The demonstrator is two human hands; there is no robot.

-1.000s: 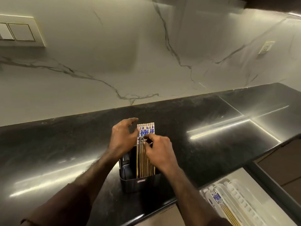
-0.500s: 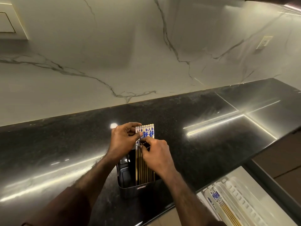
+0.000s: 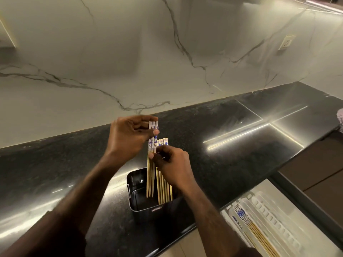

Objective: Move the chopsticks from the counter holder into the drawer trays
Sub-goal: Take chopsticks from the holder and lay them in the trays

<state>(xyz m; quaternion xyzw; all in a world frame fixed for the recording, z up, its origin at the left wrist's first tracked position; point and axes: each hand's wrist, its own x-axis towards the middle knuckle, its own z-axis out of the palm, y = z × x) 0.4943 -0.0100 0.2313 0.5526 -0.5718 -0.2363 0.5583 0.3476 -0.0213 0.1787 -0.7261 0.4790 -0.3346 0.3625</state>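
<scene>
Pinching three chopsticks (image 3: 151, 145) near their blue-patterned tops, the left hand (image 3: 128, 138) has thumb and fingertips clamped together on the little bundle, whose lower ends sit at the mouth of the dark holder (image 3: 146, 204) on the black counter (image 3: 232, 154). Just to the right and nearer, the right hand (image 3: 172, 167) has its fingers curled round the remaining chopsticks (image 3: 163, 186), which stand together in the holder's right side. To do this step well, I would keep that right hand steadying the remaining group so none ride up with the bundle, and draw the three straight up along their length until the tips are free of the rim, holding them parallel so they don't fan out. Outward and to the near right, the open drawer's white tray (image 3: 274, 216) already holds several chopsticks (image 3: 254, 229) laid lengthwise; the bundle probably belongs alongside them.
</scene>
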